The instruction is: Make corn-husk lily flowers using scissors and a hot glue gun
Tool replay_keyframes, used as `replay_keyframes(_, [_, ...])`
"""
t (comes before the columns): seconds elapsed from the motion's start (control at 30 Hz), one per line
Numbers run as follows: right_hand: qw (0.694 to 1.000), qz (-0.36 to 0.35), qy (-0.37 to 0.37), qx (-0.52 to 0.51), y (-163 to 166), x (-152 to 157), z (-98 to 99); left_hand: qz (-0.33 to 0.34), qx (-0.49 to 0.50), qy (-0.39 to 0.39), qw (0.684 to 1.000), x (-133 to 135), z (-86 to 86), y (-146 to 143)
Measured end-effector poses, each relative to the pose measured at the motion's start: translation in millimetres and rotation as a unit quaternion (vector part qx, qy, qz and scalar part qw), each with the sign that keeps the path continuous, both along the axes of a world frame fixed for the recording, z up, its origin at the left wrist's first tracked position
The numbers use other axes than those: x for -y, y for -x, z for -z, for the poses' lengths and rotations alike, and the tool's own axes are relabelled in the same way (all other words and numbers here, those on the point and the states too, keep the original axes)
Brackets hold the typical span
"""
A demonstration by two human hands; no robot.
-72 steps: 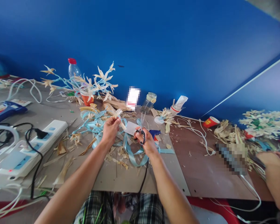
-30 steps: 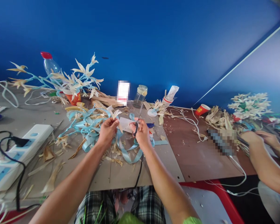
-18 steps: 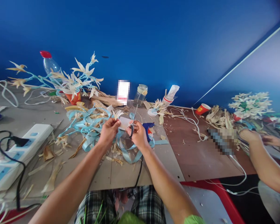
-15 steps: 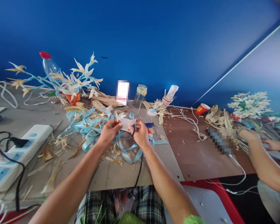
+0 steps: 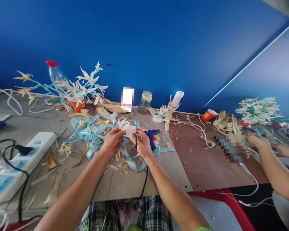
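My left hand (image 5: 112, 140) is closed in a pinch on a small pale dried-leaf flower (image 5: 122, 124), held just above the table. Close to its right, my right hand (image 5: 140, 142) is closed around black-handled scissors (image 5: 135, 137) whose blades point up toward the flower. Under both hands lies a tangle of light blue ribbon (image 5: 94, 131) mixed with dry husk scraps. A blue glue gun (image 5: 151, 135) lies just right of my right hand, its black cord running off the front edge.
A white power strip (image 5: 16, 163) with black cables sits front left. At the back stand a red-capped bottle (image 5: 54, 72), a flower branch in an orange cup (image 5: 77, 104), a glass jar (image 5: 144, 101) and a red paper cup (image 5: 209, 114). Another person's forearm (image 5: 272, 166) works at the right.
My right hand with the scissors has moved slightly left and closer to my left hand, uncovering the blue glue gun. The view has tilted a little downward.
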State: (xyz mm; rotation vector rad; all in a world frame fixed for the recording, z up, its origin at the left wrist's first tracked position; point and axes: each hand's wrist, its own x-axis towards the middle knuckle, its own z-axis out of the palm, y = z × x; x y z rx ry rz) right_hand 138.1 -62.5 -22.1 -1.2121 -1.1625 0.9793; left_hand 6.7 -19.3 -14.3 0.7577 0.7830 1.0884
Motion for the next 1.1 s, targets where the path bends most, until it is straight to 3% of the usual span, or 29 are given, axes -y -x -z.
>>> replay_keyframes(0.2, [0.990,-0.017,-0.026,0.137,10,5,7.0,0.016,0.041,0.035,0.998,2,-1.5,2])
replay_keyframes(0.5, [0.973,0.002,-0.061,0.225,11,4,8.1,0.029,0.089,0.064,0.994,5,-3.7,0])
replay_keyframes(1.1, [0.973,0.012,-0.068,0.219,12,4,5.5,0.038,0.101,0.092,0.990,10,-11.7,-2])
